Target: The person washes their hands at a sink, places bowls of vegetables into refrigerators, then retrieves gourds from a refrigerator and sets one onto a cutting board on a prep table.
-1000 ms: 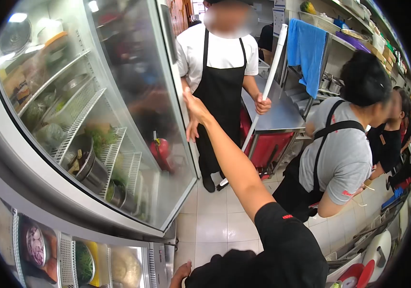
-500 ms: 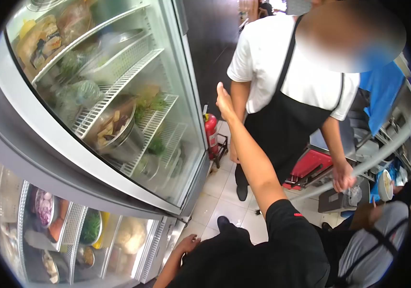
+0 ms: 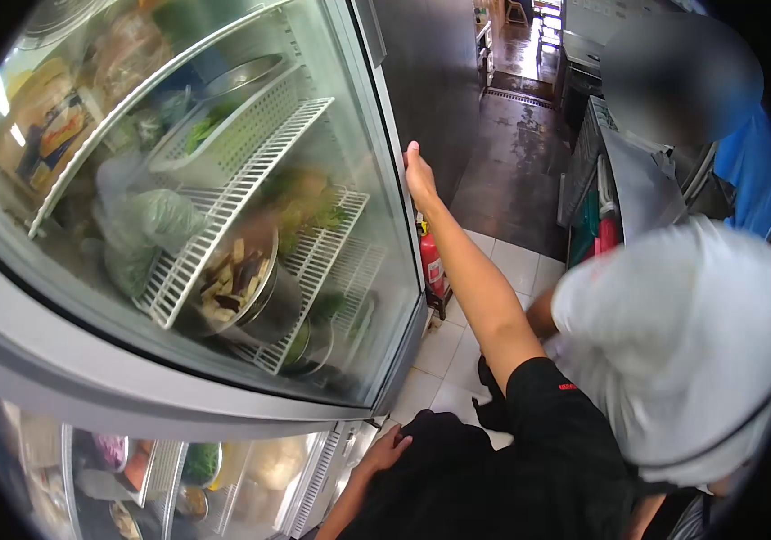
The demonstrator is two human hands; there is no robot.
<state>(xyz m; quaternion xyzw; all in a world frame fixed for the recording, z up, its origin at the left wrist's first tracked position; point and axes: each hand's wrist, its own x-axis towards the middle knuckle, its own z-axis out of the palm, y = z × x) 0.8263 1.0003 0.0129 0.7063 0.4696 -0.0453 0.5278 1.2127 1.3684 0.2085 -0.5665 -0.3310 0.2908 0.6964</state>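
Observation:
My right hand (image 3: 420, 180) is stretched forward at the outer edge of the tall glass-door refrigerator (image 3: 401, 193), thumb up and palm toward the door side; part of its fingers is hidden. The door looks closed. Low beside the lower cabinet, my left hand (image 3: 387, 449) hangs with loosely bent fingers and nothing visible in it. Behind the glass are a metal pot of cut pieces (image 3: 237, 283), a white basket with greens (image 3: 223, 135) and bagged food (image 3: 174, 220) on wire racks.
A co-worker in a white shirt (image 3: 673, 333) bends close on the right, blurred. A red fire extinguisher (image 3: 433, 261) stands past the refrigerator. A dark-floored passage (image 3: 516, 166) runs ahead. Blue cloth (image 3: 752, 171) hangs at the right. Bowls of vegetables sit in the lower cabinet (image 3: 165, 468).
The door has swung shut, with my right hand at its edge. The co-worker has moved right and bent down, uncovering the passage. The white pole is out of sight.

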